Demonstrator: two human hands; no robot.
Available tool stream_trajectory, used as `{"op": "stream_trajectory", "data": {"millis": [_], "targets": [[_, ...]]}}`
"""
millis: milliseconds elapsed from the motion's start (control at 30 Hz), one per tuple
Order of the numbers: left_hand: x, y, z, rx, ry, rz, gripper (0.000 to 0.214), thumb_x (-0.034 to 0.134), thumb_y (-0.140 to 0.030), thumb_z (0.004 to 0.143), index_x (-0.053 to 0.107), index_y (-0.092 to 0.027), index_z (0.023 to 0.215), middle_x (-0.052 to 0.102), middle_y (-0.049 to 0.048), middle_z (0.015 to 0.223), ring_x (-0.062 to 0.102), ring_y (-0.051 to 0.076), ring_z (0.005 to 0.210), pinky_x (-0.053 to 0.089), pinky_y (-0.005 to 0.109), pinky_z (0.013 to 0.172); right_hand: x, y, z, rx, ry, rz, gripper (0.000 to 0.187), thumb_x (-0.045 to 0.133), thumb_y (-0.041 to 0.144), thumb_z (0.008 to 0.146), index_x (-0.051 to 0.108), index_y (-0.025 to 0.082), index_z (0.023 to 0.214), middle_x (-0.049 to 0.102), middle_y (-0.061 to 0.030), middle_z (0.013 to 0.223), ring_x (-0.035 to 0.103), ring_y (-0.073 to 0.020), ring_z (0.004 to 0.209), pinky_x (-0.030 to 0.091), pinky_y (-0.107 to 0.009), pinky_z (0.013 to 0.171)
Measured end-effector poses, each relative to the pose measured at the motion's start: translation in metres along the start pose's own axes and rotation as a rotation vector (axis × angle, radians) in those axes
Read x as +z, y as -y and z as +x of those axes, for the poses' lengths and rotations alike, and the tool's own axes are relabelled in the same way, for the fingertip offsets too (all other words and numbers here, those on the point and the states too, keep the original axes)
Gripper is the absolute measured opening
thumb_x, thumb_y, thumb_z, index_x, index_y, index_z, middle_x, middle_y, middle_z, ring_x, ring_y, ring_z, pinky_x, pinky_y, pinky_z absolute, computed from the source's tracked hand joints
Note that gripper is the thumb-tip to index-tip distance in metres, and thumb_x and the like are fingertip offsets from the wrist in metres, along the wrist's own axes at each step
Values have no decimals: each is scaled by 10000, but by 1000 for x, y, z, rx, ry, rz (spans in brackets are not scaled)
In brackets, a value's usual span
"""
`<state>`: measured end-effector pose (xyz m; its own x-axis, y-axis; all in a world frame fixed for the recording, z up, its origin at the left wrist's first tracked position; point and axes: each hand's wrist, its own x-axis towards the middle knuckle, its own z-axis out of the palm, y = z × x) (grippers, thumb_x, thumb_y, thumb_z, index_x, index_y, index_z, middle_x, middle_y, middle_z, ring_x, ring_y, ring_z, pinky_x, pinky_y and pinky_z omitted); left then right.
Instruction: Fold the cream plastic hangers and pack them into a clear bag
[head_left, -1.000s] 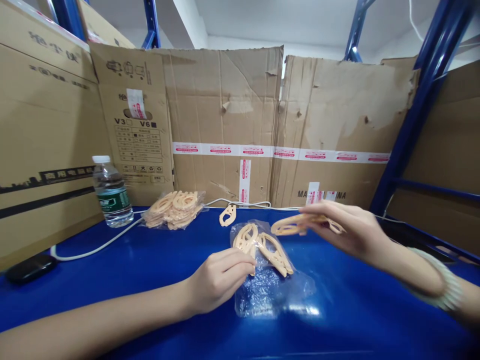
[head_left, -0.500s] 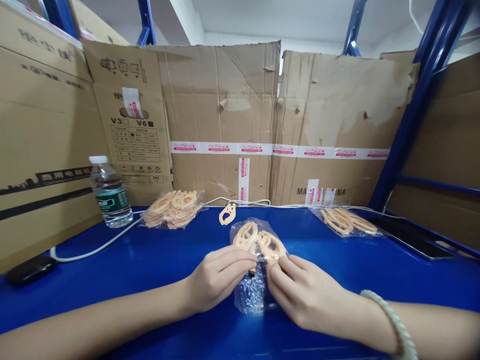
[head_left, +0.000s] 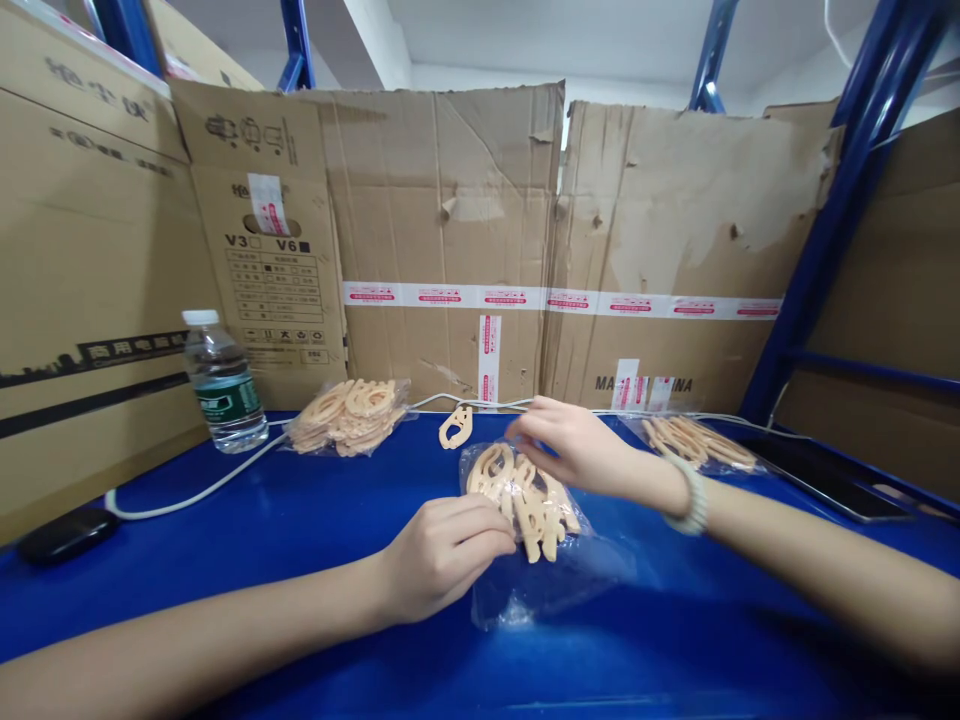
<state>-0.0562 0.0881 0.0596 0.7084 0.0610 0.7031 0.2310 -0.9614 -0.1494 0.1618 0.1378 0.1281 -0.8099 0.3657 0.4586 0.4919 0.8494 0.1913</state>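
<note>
A clear plastic bag [head_left: 517, 605] lies in front of me on the blue table, holding several peach-coloured folding hangers [head_left: 534, 510]. My left hand [head_left: 450, 548] is closed, with thumb and fingers pinching the bag's left side. Above the bag's far right side, my right hand [head_left: 566, 440] is off the bag, its fingers loosely bent and apart, and I see nothing in them. One loose folding hanger [head_left: 455, 428] lies beyond the bag, left of my right fingertips.
A bagged pile of hangers [head_left: 349, 418] is at back left, and another bag of hangers [head_left: 694, 442] at back right, beside a dark phone [head_left: 829, 482]. A water bottle [head_left: 225, 385], white cable [head_left: 180, 498] and black mouse-like object [head_left: 67, 537] sit left. Cardboard [head_left: 442, 220] walls the back.
My right hand has let go of the bag and moved up and away from me. The bag's near part has spread out flatter, showing more of the hangers. My left hand stays on the bag.
</note>
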Motion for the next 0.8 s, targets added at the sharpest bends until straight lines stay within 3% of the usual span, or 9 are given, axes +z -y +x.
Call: {"op": "stream_trajectory", "data": {"millis": [100,200,267,367,467,600,700,800], "targets": [[0,0,0,16,-22,8,183,472,-34,896,626,-112,956,704,107,863,648,200,838,572,314,749,41,-45,46,-17,121,10,336,540,35,848,586,111,1172,655,-140,1061,588,-223,965,468,-329,827],[0,0,-1,26,-20,11,187,461,-27,892,618,-105,958,702,112,868,653,200,830,575,307,745,87,-73,87,-59,237,31,504,559,-75,753,582,118,1218,639,-152,1184,593,-238,1076,468,-331,893],[0,0,-1,32,-14,17,193,447,-29,896,613,-103,959,701,115,872,658,200,819,573,304,737,110,-79,106,-72,290,40,486,595,-42,775,565,105,1237,622,-158,1210,595,-247,1091,476,-357,909],[0,0,-1,35,-4,17,195,431,-34,905,611,-101,942,699,116,854,657,197,782,567,297,706,127,-80,118,-84,359,55,309,635,171,885,581,124,1186,624,-106,1162,619,-235,1023,508,-420,880],[0,0,-2,28,13,19,200,424,-45,914,614,-103,940,699,117,859,647,196,766,559,299,693,124,-83,112,-95,410,90,249,607,296,931,603,134,1120,633,-74,1094,635,-205,938,536,-406,822],[0,1,-5,17,21,8,192,436,-48,911,617,-102,949,695,112,863,638,195,764,554,301,691,99,-87,89,-116,396,174,180,590,240,932,633,127,1065,667,-72,1020,644,-188,902,531,-368,817],[1,2,-7,8,21,-4,194,445,-30,897,620,-98,946,692,112,865,640,197,770,554,299,685,77,-85,68,-87,259,228,215,504,187,960,635,117,1115,670,-118,1067,626,-198,987,496,-349,892],[1,2,-7,8,9,-5,192,452,-22,890,622,-97,940,692,112,862,640,196,763,554,296,681,56,-79,44,-2,64,254,243,442,211,982,650,99,1037,659,-136,1010,629,-200,933,501,-337,849]]}}
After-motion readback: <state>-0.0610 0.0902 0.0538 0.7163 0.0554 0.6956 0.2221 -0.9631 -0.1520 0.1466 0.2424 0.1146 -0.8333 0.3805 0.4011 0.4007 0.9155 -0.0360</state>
